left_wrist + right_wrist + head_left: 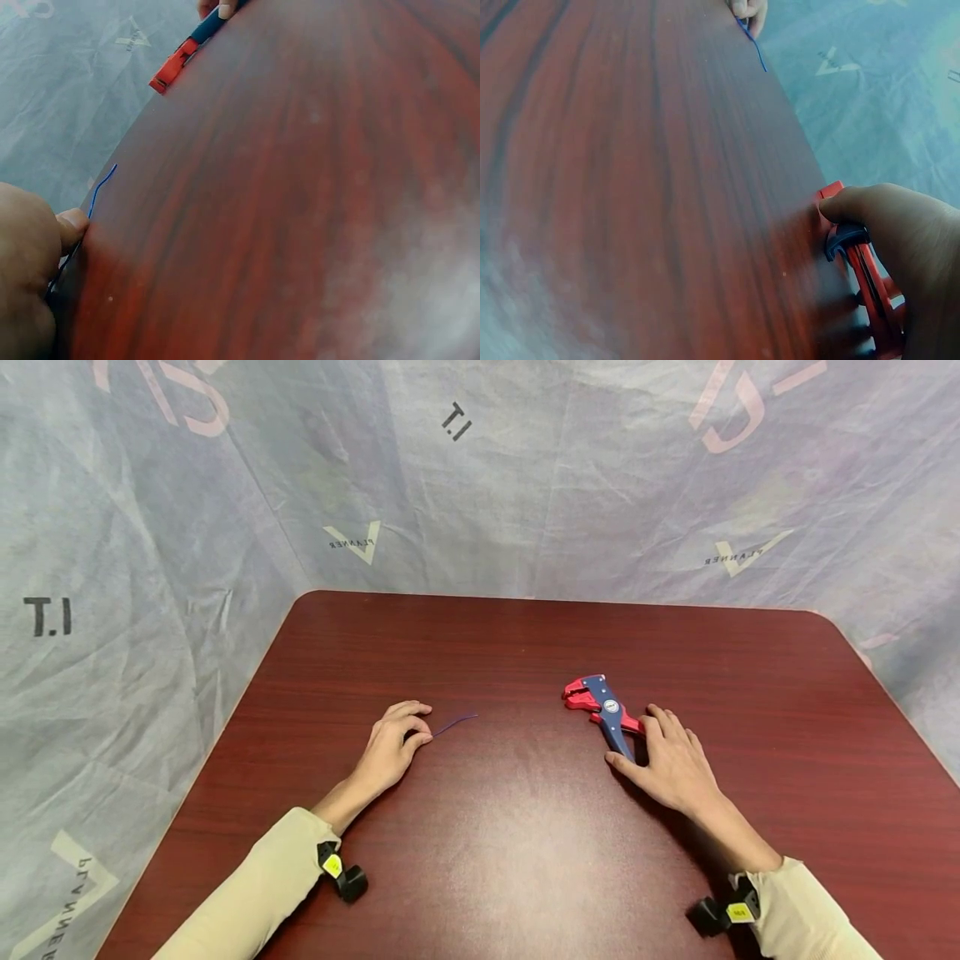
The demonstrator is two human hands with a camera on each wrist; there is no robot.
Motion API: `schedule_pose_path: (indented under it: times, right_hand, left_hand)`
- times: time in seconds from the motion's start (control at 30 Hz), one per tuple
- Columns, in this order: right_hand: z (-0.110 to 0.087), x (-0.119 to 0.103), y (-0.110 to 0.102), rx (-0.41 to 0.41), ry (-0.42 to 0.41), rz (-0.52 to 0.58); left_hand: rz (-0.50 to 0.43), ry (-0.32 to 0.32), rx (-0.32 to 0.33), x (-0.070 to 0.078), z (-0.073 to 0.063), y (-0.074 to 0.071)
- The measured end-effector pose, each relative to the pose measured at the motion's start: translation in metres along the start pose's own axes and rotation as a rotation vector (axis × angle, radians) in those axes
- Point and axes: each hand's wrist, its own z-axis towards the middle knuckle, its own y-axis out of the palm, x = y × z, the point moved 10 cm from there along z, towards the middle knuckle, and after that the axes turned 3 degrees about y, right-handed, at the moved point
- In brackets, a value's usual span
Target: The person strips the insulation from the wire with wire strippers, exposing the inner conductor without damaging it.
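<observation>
A grey cloth (525,485) hangs behind and to the left of the reddish-brown wood-grain table (525,647). Its printing runs backwards: "PLANNER" (352,544) is mirrored across pale V-shaped marks, and dark lettering (455,422) reads "T.I" as seen, also reversed; larger pink characters are cut off at the far edge. The left hand (390,747) pinches a thin violet-blue wire (456,722) between thumb and forefinger, its free end pointing right. Farther right, a red-and-blue wire stripper (606,706) points its red head far left. The right hand (675,764) holds its handles loosely, thumb on one side and fingers on the other. The stripper's round white emblem (611,706) is too small to read, as are the yellow labels (739,912) on the wrist cameras (707,917).
</observation>
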Motion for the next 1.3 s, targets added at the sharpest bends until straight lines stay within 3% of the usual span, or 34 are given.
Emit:
schedule_pose_path:
  times: [0.23, 0.4, 0.8, 1.3]
  right_hand:
    - [0.002, 0.0, -0.001, 0.0, 0.001, -0.005]
    - [0.002, 0.0, -0.001, 0.003, 0.004, 0.003]
    - [0.007, -0.002, -0.007, 0.007, 0.016, -0.024]
    - [0.016, 0.0, -0.009, -0.136, 0.07, 0.018]
  left_hand:
    - [0.069, -0.009, -0.067, -0.001, 0.002, 0.008]
    - [0.087, -0.004, -0.081, -0.004, 0.001, 0.01]
    - [0.097, 0.03, -0.038, -0.003, -0.004, 0.009]
    - [0.119, 0.048, 0.031, 0.007, -0.002, -0.004]
